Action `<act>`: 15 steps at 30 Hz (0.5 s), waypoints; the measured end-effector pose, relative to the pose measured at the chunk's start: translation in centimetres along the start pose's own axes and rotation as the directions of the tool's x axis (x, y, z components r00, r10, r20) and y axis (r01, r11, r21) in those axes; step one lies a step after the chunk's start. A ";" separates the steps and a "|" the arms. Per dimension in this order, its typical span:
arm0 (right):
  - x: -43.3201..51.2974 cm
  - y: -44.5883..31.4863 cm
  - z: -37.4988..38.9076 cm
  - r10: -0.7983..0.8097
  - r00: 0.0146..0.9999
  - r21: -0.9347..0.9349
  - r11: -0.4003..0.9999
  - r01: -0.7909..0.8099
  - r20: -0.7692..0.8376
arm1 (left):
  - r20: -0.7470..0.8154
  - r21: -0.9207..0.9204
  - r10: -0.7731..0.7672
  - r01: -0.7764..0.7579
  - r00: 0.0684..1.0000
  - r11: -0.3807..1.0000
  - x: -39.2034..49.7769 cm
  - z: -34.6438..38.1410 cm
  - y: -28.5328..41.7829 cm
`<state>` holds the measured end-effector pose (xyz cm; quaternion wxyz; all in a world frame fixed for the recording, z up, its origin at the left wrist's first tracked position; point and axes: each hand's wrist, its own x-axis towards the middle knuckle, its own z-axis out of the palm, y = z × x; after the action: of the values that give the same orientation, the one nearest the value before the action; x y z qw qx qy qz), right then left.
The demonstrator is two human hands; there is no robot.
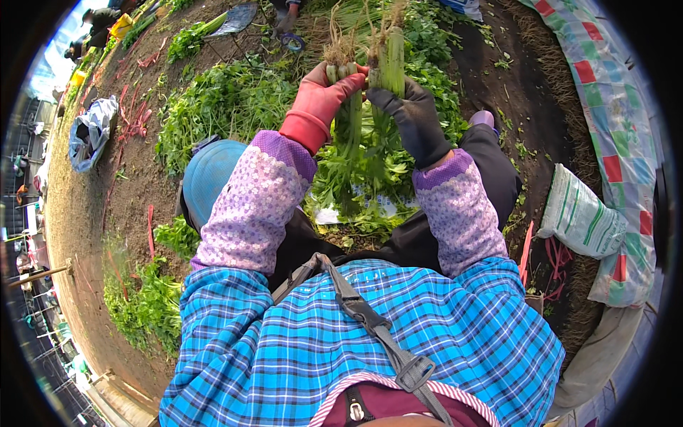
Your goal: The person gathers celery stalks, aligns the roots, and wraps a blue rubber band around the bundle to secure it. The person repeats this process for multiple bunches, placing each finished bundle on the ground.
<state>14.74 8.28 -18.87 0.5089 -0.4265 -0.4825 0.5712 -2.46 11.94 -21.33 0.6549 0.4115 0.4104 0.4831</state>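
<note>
My left hand, in a red rubber glove, grips a bunch of celery near its root end. My right hand, in a dark glove, holds a second celery bunch by the lower stalks. Both bunches are upside down, with stringy roots at the top and leaves hanging between my knees. The bunches are side by side and the gloved fingers almost meet; whether they touch is unclear. Beneath them, loose celery leaves lie over a printed white sheet.
A heap of leafy celery spreads ahead and left. A tape roll lies near another person's hand. Red plastic strips and a grey plastic bag lie left. A white woven sack leans by checked sheeting at right.
</note>
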 end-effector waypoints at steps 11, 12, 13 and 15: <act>-0.1 1.0 1.7 -0.036 0.993 -0.131 0.991 0.020 -0.115 | 0.115 -0.260 -0.137 0.163 0.984 0.952 -0.5 0.6 -1.4; -0.2 0.9 1.5 -0.024 0.996 -0.161 0.987 0.010 -0.084 | 0.097 -0.296 -0.068 0.094 0.993 0.951 -0.7 0.8 -1.9; -0.3 0.8 1.5 -0.011 0.999 -0.192 0.981 0.001 -0.053 | 0.081 -0.354 -0.067 0.091 0.994 0.931 -0.7 0.7 -2.1; -0.2 0.8 1.4 -0.006 0.999 -0.065 0.998 0.003 -0.050 | 0.047 -0.467 -0.065 0.080 0.997 0.881 -0.8 0.2 -2.1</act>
<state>13.27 7.88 -19.43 0.5079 -0.4559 -0.4890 0.5432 -1.82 10.74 -23.13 0.7585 0.2329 0.2869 0.5368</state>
